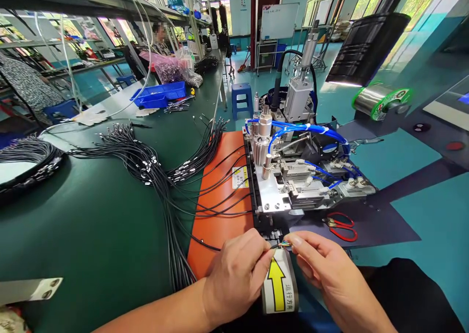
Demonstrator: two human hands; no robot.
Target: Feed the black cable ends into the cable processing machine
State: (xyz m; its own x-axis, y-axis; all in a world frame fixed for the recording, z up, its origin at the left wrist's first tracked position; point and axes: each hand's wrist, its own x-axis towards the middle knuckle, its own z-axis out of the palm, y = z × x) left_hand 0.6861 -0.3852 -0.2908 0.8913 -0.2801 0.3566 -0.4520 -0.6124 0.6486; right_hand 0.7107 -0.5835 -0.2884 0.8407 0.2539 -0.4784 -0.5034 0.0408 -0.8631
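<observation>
My left hand (pixel 234 274) pinches a thin black cable (pixel 205 244) near its end, just in front of the small soldering machine (pixel 293 176). My right hand (pixel 326 269) holds the cable's stripped tip, where several fine coloured wires (pixel 285 245) fan out between my fingertips. Both hands hover above a white label with a yellow arrow (pixel 277 284). The cable runs left over the orange mat (pixel 220 196) into a large bundle of black cables (pixel 146 171).
Red-handled scissors (pixel 342 227) lie right of the machine. A solder spool (pixel 381 100) sits at the far right. Blue bins (pixel 159 94) and a seated person (pixel 161 44) are far down the green bench. A blue stool (pixel 242 96) stands in the aisle.
</observation>
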